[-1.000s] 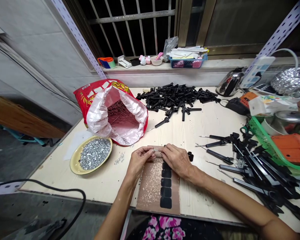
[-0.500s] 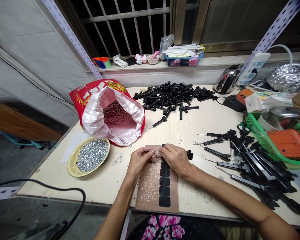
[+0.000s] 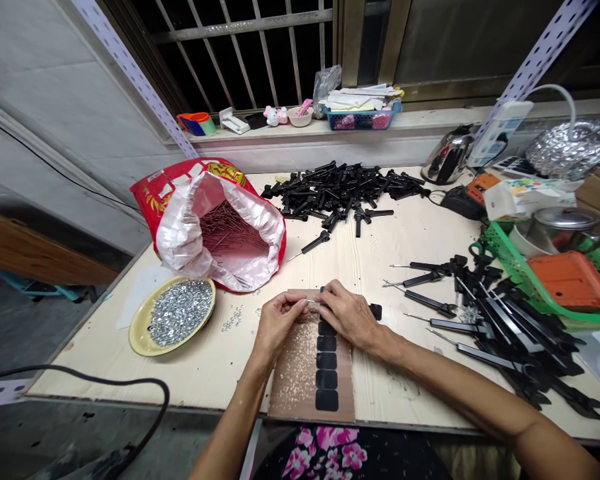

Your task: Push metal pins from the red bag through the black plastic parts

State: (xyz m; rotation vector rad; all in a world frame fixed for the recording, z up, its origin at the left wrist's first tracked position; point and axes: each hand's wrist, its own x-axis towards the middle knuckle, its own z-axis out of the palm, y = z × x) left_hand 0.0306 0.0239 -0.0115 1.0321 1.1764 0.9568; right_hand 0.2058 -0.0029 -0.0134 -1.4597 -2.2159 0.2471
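While left hand [image 3: 276,325] and right hand [image 3: 349,317] are pinching a thin silvery rod [image 3: 312,301] mid-frame, a brown rectangular board [image 3: 304,385] is lying beneath.

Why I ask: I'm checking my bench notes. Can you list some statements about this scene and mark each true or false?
1. The yellow dish near the red bag holds small metal pieces. True.
2. The red bag is tied shut. False: it gapes open, showing reddish rods.
3. The left hand and right hand meet at a thin metal piece. True.
4. The brown board lies left of the yellow dish. False: it lies right.
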